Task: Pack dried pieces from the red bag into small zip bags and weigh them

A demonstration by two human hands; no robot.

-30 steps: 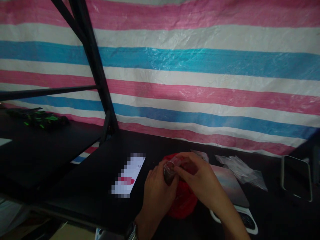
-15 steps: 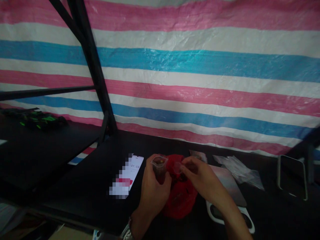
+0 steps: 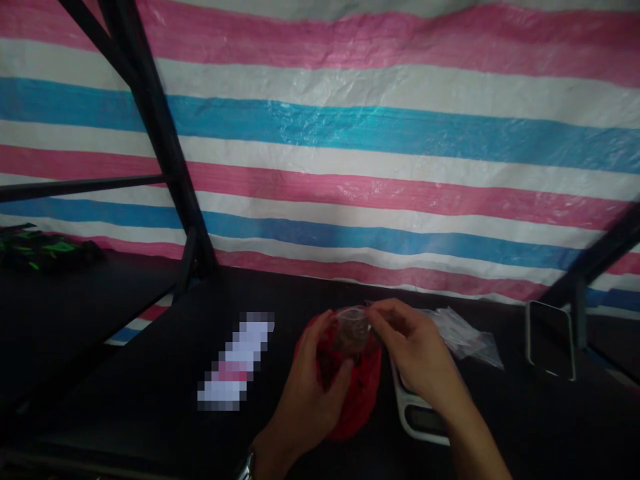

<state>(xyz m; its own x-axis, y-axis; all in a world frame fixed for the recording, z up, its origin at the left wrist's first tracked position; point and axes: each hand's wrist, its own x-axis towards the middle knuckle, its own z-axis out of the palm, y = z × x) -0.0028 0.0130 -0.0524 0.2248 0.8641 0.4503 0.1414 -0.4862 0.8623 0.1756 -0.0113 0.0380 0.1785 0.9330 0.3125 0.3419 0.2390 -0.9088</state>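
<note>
A small clear plastic bag (image 3: 351,332) with brownish contents is held over a red plastic bag (image 3: 361,399). My left hand (image 3: 316,383) curls round the clear bag's left side and lower part, thumb in front. At the bag's upper right corner, my right hand (image 3: 407,340) is closed in a pinch on its edge. The red bag's mouth lies open beneath, with dark contents too dim to make out. Partly under my right hand and forearm is a white kitchen scale (image 3: 425,425).
Several flat clear bags (image 3: 465,337) lie beyond the scale. A framed phone-like device (image 3: 551,341) leans at the right. Left of my hands lies a lit phone (image 3: 235,367), its screen blurred. A green-black toy car (image 3: 45,250) sits by a metal post (image 3: 167,147).
My right hand has moved from a small clear piece above the red bag to the clear bag's edge. The clear bag has shifted right, and the view has turned slightly right.
</note>
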